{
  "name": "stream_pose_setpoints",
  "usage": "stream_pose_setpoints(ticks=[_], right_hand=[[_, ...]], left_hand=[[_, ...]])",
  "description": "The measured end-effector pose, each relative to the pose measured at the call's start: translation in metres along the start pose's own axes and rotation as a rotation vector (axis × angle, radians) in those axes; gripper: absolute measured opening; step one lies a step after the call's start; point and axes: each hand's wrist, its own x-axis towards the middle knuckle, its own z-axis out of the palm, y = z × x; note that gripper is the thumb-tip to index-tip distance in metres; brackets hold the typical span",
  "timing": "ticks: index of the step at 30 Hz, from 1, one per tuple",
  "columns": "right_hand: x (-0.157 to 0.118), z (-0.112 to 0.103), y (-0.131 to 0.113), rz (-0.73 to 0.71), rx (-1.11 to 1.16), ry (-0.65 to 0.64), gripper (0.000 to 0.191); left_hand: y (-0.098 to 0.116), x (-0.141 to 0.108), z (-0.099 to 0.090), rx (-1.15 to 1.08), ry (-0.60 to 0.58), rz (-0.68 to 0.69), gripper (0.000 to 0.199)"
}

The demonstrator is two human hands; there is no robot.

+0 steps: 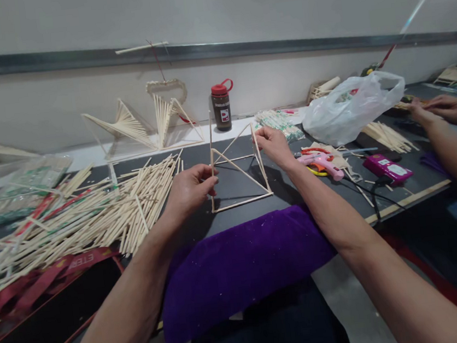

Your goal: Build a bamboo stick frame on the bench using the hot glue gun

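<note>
My left forearm [120,310] and right forearm [369,249] come in closest to the camera, rising from the lower left and lower right of the picture, with the purple cloth [247,263] spread between them at the lower middle. Just above that cloth, in the centre, the stick frame [240,169] stands on the dark tabletop [193,225], an open thing of thin pale sticks. My left hand [191,189] has its grip closed to a pinch, thumb and fingertips on the left upright [210,132], a stick whose long axis runs nearly straight up the picture and past my fingers. My right hand [274,144] is pinched shut too, at the upper right corner of the stick frame, though its fingertips partly hide the joint, so I cannot tell exactly which sticks they press. What matters most, I judge, is the slanting stick [249,177]: its high end meets the left upright just above my left fingertips, and it slopes down rightward to the low right corner, well below my right hand. So the left hand is nearer its top end, and that joint lies directly up from my left grip. Off to the left, a pile of loose sticks [93,214] spreads behind my left wrist; the pink-handled scissors [327,166] lie right of my right wrist
</note>
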Motion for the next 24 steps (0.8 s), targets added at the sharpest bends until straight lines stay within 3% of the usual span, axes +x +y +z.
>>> stream_pose_setpoints(ticks=[6,11,16,24], right_hand=[[0.001,-0.004,0.011,0.128,-0.05,-0.078,0.005],[0.004,-0.015,0.014,0.197,0.067,0.013,0.021],[0.016,-0.027,0.001,0.116,0.24,0.131,0.029],[0.032,-0.021,-0.017,-0.003,0.25,0.089,0.02]], left_hand=[[-0.002,0.0,0.0,0.003,-0.011,-0.001,0.022],[-0.007,0.001,0.0,0.001,-0.005,0.032,0.021],[-0.009,0.004,0.002,0.012,0.019,0.049,0.017],[-0.003,0.001,0.0,0.015,0.031,0.053,0.014]])
